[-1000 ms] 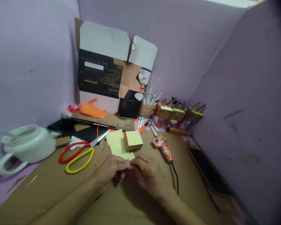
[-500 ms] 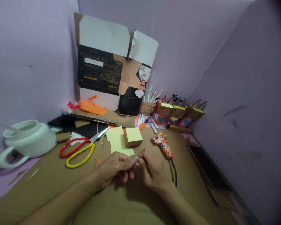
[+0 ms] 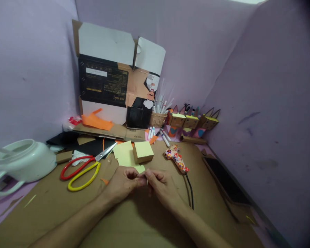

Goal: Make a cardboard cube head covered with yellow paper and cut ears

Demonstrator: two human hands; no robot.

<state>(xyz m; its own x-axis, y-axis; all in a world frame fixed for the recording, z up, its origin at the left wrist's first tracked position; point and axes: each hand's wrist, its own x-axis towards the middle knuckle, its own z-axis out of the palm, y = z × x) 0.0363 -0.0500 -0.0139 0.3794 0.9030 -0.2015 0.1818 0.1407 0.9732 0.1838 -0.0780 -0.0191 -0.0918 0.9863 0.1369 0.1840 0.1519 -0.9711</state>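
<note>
My left hand (image 3: pixel 122 184) and my right hand (image 3: pixel 162 187) meet fingertip to fingertip low over the brown cardboard work surface (image 3: pixel 134 224). Both pinch together on something tiny between them that I cannot make out. Just beyond the fingers lies a sheet of pale yellow paper (image 3: pixel 124 155) with a small cardboard box topped in yellow (image 3: pixel 143 152) sitting on it. Red and yellow scissors (image 3: pixel 82 167) lie to the left of my left hand. A patterned glue gun (image 3: pixel 176 158) with a black cord lies to the right of my right hand.
A white pot (image 3: pixel 22 163) stands at the far left. A large opened carton (image 3: pixel 113 75) leans on the back wall, with orange paper (image 3: pixel 95 121), a basket of pens (image 3: pixel 157 119) and several small paper-and-cardboard figures (image 3: pixel 191 120) along it. A dark phone (image 3: pixel 226 181) lies at the right edge.
My two hands came closer again, the fingertips now touching. The view has shifted slightly, so everything sits a little further left in the picture.
</note>
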